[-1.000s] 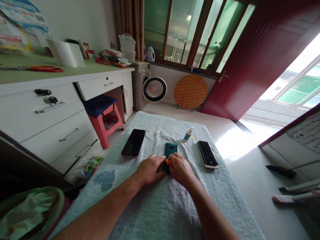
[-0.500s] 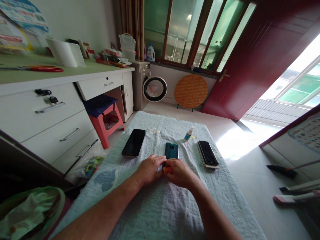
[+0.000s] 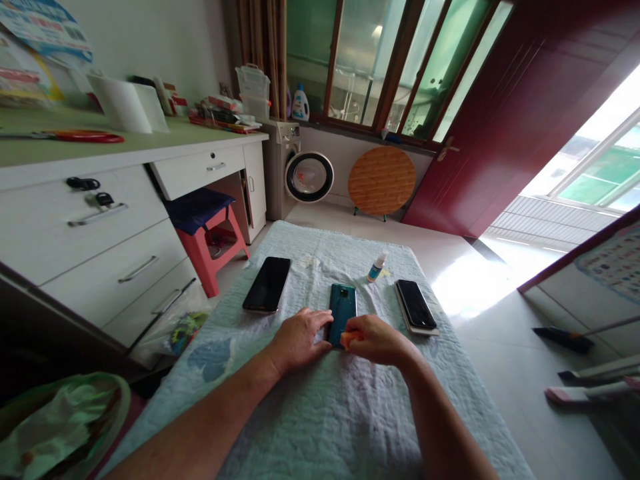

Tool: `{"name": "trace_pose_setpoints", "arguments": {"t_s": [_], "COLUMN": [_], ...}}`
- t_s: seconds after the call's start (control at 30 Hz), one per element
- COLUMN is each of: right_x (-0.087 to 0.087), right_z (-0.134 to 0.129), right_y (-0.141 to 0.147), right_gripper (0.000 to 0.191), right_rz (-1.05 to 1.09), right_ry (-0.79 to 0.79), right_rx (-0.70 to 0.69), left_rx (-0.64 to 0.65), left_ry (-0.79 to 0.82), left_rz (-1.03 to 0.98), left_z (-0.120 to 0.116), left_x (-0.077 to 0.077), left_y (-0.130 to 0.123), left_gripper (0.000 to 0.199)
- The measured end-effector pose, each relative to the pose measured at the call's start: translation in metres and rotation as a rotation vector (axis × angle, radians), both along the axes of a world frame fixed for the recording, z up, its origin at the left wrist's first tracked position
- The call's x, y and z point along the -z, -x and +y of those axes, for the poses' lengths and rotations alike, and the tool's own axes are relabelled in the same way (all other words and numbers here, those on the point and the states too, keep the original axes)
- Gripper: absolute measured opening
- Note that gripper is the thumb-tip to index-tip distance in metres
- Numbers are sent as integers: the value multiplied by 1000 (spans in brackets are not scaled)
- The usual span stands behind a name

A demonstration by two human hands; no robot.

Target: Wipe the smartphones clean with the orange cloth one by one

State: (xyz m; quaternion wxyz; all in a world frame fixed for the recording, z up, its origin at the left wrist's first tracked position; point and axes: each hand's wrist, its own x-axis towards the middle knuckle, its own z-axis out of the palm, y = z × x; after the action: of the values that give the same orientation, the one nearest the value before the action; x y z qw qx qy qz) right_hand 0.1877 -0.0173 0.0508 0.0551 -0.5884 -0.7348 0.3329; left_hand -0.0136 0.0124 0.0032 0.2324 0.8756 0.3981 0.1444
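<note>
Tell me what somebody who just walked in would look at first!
Probably the big dark red door, leaning across the upper right beside a patch of bright light on the floor. Next might come the round wooden board by the far wall, with the washing machine's round door hanging open to its left. Nearer, the right hand holds something orange on a shiny teal phone.

desk (image 3: 155, 148) bears paper roll (image 3: 123, 105) and red-handled tool (image 3: 90, 136), probably scissors | pink stool (image 3: 204, 257) with dark blue seat sits partly under desk | washing machine (image 3: 278, 163) has its round door (image 3: 309, 177) open | round wooden tabletop (image 3: 383, 180) stands near wall | red door (image 3: 480, 127) stands open | green-rimmed bin (image 3: 123, 400) sits lower left
</note>
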Motion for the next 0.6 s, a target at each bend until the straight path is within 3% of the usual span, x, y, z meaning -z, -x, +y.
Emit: {"name": "trace_pose_setpoints", "arguments": {"t_s": [0.17, 0.6], "right_x": [6, 14], "right_z": [6, 11], "right_y": [-8, -27], "right_gripper": [12, 14], "right_rz": [-56, -315], "right_ry": [-148, -346], "right_rx": [73, 220], "left_rx": [-4, -9], "left_ry": [11, 1], "left_rz": [-12, -27], "left_z": [0, 0], "left_x": [0, 2], "left_y": [1, 1], "left_gripper": [49, 49]}}
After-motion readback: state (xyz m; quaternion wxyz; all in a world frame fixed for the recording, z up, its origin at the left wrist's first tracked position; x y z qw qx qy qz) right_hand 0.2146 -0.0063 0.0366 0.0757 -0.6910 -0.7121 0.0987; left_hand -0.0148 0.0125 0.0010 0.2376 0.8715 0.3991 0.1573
